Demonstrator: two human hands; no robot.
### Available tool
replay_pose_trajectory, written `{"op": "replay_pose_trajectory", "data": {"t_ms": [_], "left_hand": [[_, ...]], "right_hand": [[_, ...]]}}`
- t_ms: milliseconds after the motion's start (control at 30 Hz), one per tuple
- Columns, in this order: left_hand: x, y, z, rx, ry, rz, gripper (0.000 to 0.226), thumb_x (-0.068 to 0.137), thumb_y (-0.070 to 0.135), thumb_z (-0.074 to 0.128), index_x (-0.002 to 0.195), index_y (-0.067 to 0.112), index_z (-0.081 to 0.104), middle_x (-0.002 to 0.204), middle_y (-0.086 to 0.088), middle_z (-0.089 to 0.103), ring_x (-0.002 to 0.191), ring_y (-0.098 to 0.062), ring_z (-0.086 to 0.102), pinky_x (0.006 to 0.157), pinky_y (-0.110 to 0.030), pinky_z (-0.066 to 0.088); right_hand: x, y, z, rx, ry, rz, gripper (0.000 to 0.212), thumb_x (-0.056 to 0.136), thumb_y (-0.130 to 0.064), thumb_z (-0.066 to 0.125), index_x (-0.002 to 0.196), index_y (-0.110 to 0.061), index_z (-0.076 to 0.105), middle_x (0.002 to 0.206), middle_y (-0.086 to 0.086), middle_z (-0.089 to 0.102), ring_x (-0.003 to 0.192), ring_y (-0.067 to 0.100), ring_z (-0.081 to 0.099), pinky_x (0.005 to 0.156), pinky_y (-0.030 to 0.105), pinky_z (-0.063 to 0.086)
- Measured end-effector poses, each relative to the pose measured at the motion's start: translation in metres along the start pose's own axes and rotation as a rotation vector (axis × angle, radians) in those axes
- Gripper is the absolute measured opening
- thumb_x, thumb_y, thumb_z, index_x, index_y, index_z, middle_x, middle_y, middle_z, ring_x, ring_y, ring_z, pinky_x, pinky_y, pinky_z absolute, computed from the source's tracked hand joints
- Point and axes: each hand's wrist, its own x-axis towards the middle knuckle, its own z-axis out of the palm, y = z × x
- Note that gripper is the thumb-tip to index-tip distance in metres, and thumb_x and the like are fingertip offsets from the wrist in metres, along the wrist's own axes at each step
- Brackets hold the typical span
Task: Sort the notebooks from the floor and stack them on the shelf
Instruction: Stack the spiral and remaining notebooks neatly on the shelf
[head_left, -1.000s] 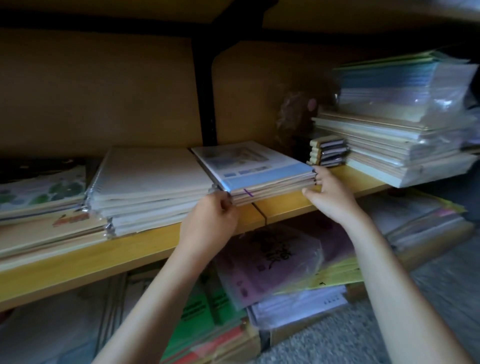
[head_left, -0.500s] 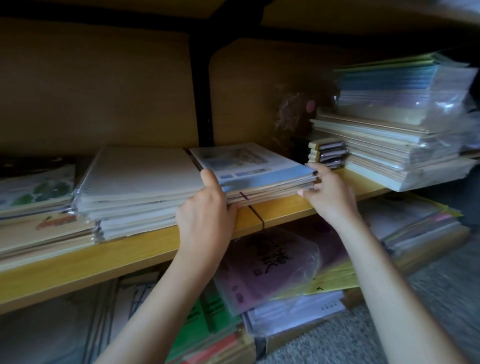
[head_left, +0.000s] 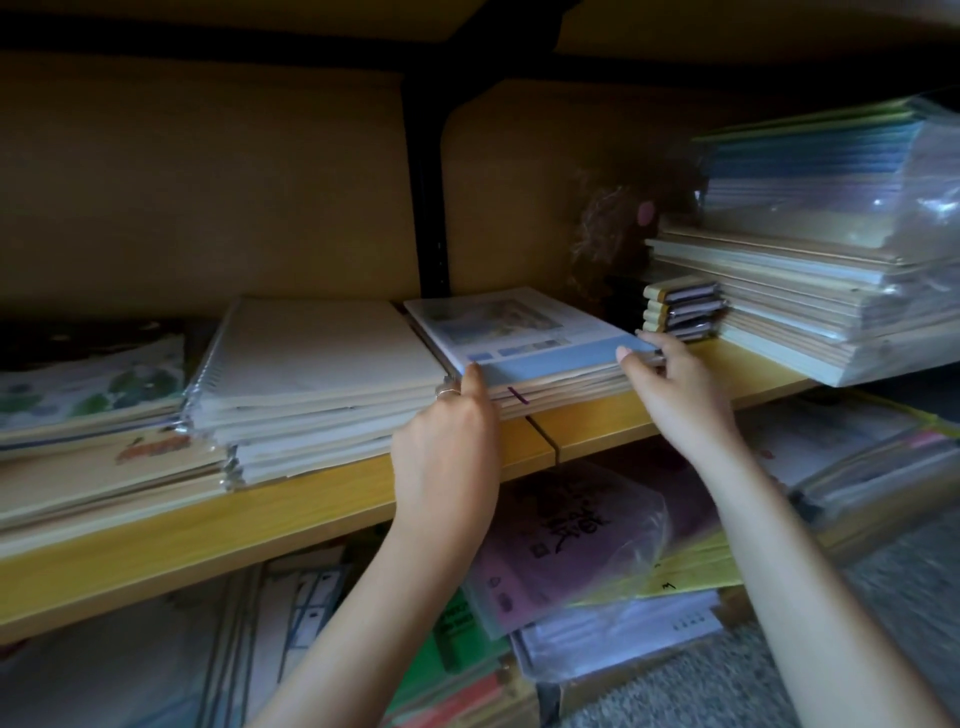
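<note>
A yellow wooden shelf board (head_left: 311, 512) runs across the middle of the frame, with a seam in its front edge just below the centre. Behind it stands a tan back panel (head_left: 208, 197), split by a black upright post (head_left: 426, 208); the underside of another shelf darkens the top of the frame.

The blue-covered notebook stack (head_left: 530, 338) lies flat on the board at centre, its front edge near the board's lip. The left hand (head_left: 447, 441) grips its front left corner, thumb on the cover and a ringed finger curled into the gap beside the white spiral-bound stack (head_left: 322, 358), which lies just left of it. The right hand (head_left: 675, 395) pinches the front right corner, a fingertip on the cover.

At the left edge of the frame sits a pile with a leaf-print cover (head_left: 88, 384). To the right a small pile of pocket notebooks (head_left: 680, 312) touches a tall plastic-wrapped stack (head_left: 810, 260) that overhangs the board.

Below the board, a pink wrapped packet (head_left: 566, 540) lies on more paper goods, and grey carpet (head_left: 701, 686) fills the lower right
</note>
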Motion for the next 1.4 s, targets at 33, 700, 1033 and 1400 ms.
{"op": "replay_pose_trajectory", "data": {"t_ms": [33, 700, 1033, 1400], "left_hand": [[0.001, 0.000, 0.001, -0.030, -0.021, -0.011, 0.050, 0.077, 0.013, 0.072, 0.125, 0.011, 0.058, 0.071, -0.004, 0.068, 0.054, -0.024, 0.064, 0.044, -0.024, 0.028], [0.012, 0.003, 0.005, -0.048, -0.024, 0.010, 0.035, 0.089, 0.017, 0.057, 0.122, 0.011, 0.049, 0.085, -0.001, 0.067, 0.074, -0.023, 0.067, 0.053, -0.027, 0.037], [0.011, 0.007, 0.000, -0.242, -0.055, -0.007, 0.035, 0.090, 0.031, 0.058, 0.116, 0.014, 0.042, 0.097, -0.006, 0.066, 0.089, -0.029, 0.064, 0.063, -0.032, 0.040], [0.006, 0.001, -0.006, -0.346, -0.029, -0.015, 0.038, 0.088, 0.020, 0.060, 0.121, 0.012, 0.043, 0.112, -0.013, 0.056, 0.087, -0.036, 0.062, 0.067, -0.041, 0.049]], "right_hand": [[0.001, 0.000, -0.001, 0.014, 0.002, 0.010, 0.049, 0.092, -0.047, 0.048, 0.135, -0.024, 0.046, 0.133, 0.004, 0.054, 0.120, 0.025, 0.050, 0.088, 0.032, 0.039], [0.011, 0.013, -0.011, -0.231, -0.173, -0.111, 0.074, 0.089, -0.039, 0.058, 0.150, -0.018, 0.020, 0.149, 0.009, 0.037, 0.131, 0.028, 0.042, 0.103, 0.038, 0.039], [0.016, 0.020, -0.010, -0.154, -0.104, -0.117, 0.071, 0.086, -0.032, 0.064, 0.147, -0.020, 0.030, 0.141, 0.007, 0.047, 0.126, 0.025, 0.048, 0.103, 0.041, 0.041], [0.013, 0.023, -0.018, 0.076, -0.148, -0.110, 0.055, 0.089, -0.014, 0.061, 0.140, -0.023, 0.042, 0.140, 0.001, 0.049, 0.126, 0.016, 0.048, 0.099, 0.024, 0.033]]}}
